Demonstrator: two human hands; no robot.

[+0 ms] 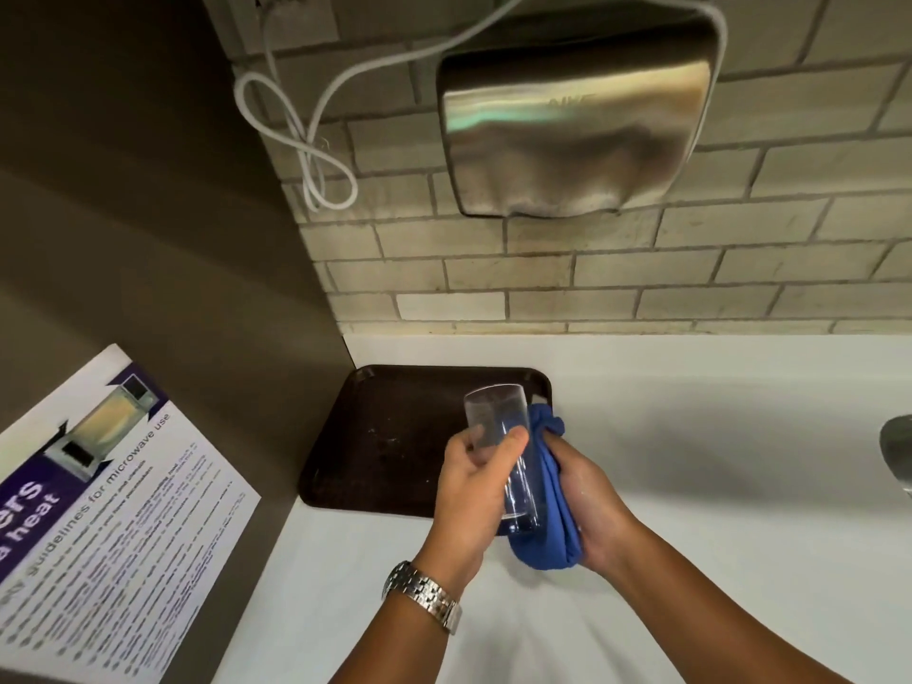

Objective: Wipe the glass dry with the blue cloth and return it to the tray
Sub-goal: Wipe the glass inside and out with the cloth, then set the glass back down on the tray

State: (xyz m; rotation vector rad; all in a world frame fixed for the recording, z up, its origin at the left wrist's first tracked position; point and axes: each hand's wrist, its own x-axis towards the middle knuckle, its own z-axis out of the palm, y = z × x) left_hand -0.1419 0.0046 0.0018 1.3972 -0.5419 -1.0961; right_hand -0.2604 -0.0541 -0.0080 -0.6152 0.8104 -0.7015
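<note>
Glass (518, 478) is in the air over the tray's (385, 436) front right corner, not set down. Left hand (469, 491) pinches it mid-body, thumb on the near side, fingers curled behind. Right hand (587, 496) is wrapped round the bunched cloth (548, 530), which presses on the glass's right side and base.

Risks: it's only a pinch, so if the glass is slick a hard rub could twist it out onto the tray or counter (691, 436). Cloth is on the outside only, so setting down now likely leaves the inside wet.

Long axis is tilted: mouth up and away toward the wall, leaning slightly left, base toward the person.
</note>
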